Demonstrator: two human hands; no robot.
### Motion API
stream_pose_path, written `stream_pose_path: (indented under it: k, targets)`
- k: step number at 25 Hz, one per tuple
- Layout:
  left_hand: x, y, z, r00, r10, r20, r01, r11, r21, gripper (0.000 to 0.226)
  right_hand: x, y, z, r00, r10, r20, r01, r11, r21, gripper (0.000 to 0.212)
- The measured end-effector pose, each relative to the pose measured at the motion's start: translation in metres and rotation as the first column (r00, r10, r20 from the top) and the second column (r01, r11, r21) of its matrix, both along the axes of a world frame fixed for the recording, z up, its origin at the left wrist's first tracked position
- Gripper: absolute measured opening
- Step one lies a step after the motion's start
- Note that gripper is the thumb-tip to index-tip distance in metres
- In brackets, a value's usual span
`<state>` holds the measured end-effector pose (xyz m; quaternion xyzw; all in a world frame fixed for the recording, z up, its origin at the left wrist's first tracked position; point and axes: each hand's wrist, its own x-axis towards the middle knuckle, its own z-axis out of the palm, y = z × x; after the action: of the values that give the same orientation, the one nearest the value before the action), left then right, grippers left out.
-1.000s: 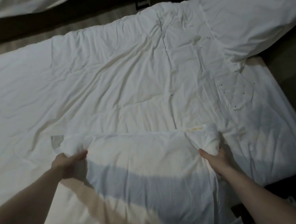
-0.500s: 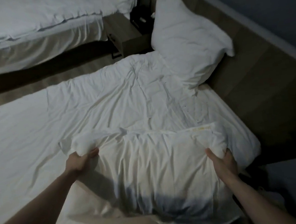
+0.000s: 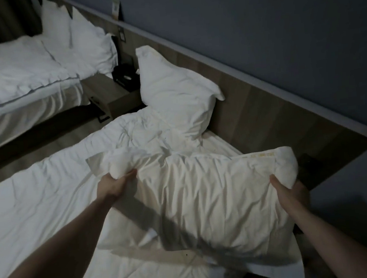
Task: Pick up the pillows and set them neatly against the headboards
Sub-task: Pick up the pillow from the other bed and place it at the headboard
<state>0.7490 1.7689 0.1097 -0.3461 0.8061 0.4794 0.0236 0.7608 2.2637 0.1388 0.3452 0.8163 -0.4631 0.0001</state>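
Observation:
I hold a white pillow (image 3: pixel 211 201) lifted above the near bed (image 3: pixel 38 210). My left hand (image 3: pixel 115 184) grips its upper left corner, and my right hand (image 3: pixel 290 192) grips its upper right corner. A second white pillow (image 3: pixel 178 94) leans upright against the wooden headboard (image 3: pixel 266 116) at the near bed's head. Two more white pillows (image 3: pixel 76 34) stand against the headboard on the far bed (image 3: pixel 8 75). The room is dim.
A wooden nightstand (image 3: pixel 110 94) with a black object (image 3: pixel 123 73) on it stands between the two beds. The grey wall (image 3: pixel 257 29) runs above the headboard. A strip of floor (image 3: pixel 21 158) separates the beds. A rumpled white duvet (image 3: pixel 132 135) covers the near bed.
Both hands have raised the pillow off the bed and carried it toward the headboard. The view has tilted up, bringing the far bed, nightstand and wall into sight.

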Motion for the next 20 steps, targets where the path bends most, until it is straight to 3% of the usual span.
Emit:
stream_pose_path:
  k: [5, 11, 20]
  targets:
    - [-0.056, 0.052, 0.01, 0.996, -0.08, -0.027, 0.08, 0.996, -0.029, 0.059, -0.02, 0.045, -0.009, 0.994, -0.113, 0.012, 0.112, 0.994, 0.006, 0.087]
    - [-0.133, 0.113, 0.004, 0.987, -0.156, 0.028, 0.158, 0.984, -0.082, 0.065, -0.074, 0.092, -0.03, 0.954, -0.3, -0.012, 0.299, 0.952, -0.061, 0.084]
    - [-0.274, 0.227, -0.005, 0.949, -0.316, 0.01, 0.315, 0.944, -0.097, 0.074, -0.134, 0.177, -0.056, 0.792, -0.598, -0.125, 0.585, 0.801, -0.124, 0.081]
